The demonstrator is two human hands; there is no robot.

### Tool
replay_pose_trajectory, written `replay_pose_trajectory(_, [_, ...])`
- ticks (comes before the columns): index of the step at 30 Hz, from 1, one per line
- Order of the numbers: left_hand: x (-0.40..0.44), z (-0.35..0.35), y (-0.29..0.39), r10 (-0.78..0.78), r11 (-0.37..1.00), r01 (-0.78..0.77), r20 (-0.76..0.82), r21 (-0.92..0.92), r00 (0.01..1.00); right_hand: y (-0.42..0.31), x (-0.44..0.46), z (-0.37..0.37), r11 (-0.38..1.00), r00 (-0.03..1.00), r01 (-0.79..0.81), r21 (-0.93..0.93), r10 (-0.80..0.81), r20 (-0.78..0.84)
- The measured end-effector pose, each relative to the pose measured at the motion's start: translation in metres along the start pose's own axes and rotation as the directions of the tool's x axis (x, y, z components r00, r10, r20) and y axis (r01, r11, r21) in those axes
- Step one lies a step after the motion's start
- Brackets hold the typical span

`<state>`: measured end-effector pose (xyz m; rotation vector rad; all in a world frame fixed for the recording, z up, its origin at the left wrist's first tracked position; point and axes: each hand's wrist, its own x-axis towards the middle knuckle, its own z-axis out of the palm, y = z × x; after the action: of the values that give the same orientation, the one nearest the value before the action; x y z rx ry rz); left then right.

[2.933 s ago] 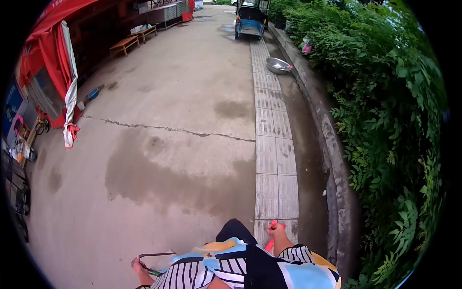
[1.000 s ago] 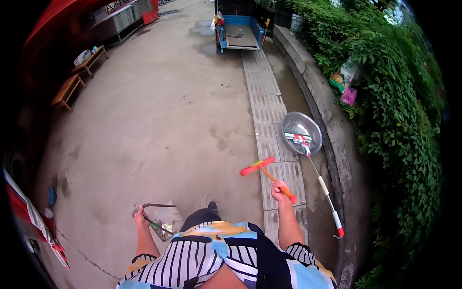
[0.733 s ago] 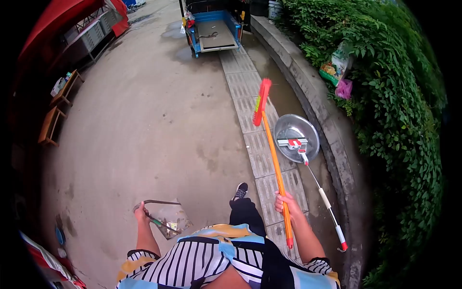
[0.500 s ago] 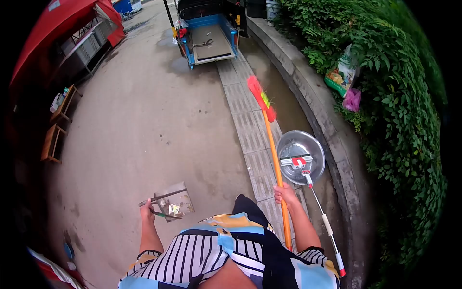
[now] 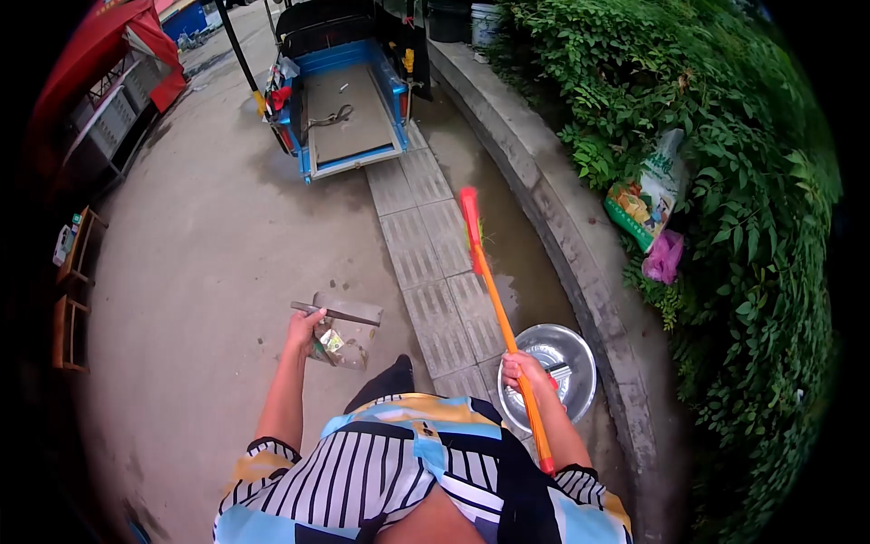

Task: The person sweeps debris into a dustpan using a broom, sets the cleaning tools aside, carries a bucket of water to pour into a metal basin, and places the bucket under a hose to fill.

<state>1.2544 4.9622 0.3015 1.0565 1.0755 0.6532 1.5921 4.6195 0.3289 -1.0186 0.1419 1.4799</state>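
Note:
My left hand (image 5: 305, 328) is closed around the handle of a greyish dustpan (image 5: 360, 349), held low at my left side. Scraps of litter (image 5: 331, 341) and bits of leaf lie in the pan. In my right hand (image 5: 527, 370), fingers wrapped round it, is the orange stick of a broom (image 5: 499, 306). The broom's red bristle head points forward and away from me, with green bits caught on it. Beside my right hand a metal basin (image 5: 589, 385) stands on the ground. A flat mop head (image 5: 556, 374) shows in it, partly hidden by my hand and arm.
A blue cargo tricycle (image 5: 358, 150) with a lowered tailgate stands ahead. A stone kerb (image 5: 553, 204) and a hedge (image 5: 752, 181) run along the right, with a printed bag (image 5: 645, 204) and a pink bag (image 5: 664, 257). Wooden benches (image 5: 77, 258) are at left.
I have moved forward: the tricycle is nearer and the basin has come back beside me. The broom head has swung lower and turned edge-on. Both hands keep their holds.

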Motion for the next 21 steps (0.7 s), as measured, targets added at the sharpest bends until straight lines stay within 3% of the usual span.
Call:
replay_pose_trajectory(3, [0.099,0.08,0.062,-0.055,0.991,0.037,0.141,0.128,0.989,-0.067,0.029,0.015,0.998,0.999,0.044,0.045,-0.044,-0.009])
replay_pose_trajectory(7, [0.215,0.185,0.134,-0.067,0.981,0.008,0.297,0.196,0.952,-0.152,0.064,0.032,0.99,0.98,0.137,0.02,-0.132,-0.15])
replay_pose_trajectory(12, [0.366,0.315,0.187,-0.029,0.971,-0.069,0.397,0.23,0.917,-0.278,0.171,0.006,0.975,0.954,0.207,-0.087,-0.221,-0.204])
replay_pose_trajectory(13, [0.411,0.331,0.183,-0.065,0.935,-0.096,0.431,0.342,0.9,-0.316,0.201,0.002,0.969,0.951,0.231,-0.087,-0.243,-0.19])
replay_pose_trajectory(16, [0.485,0.407,0.21,-0.014,0.941,-0.145,0.463,0.306,0.886,-0.418,0.268,0.014,0.959,0.947,0.278,-0.047,-0.282,-0.156])
replay_pose_trajectory(17, [0.51,0.43,0.227,-0.09,0.929,-0.096,0.468,0.358,0.879,-0.454,0.292,0.016,0.96,0.946,0.276,-0.054,-0.281,-0.163])
replay_pose_trajectory(21, [0.607,0.518,0.268,-0.036,0.972,-0.092,0.523,0.217,0.852,-0.589,0.388,0.02,0.94,0.937,0.301,-0.159,-0.323,-0.136])
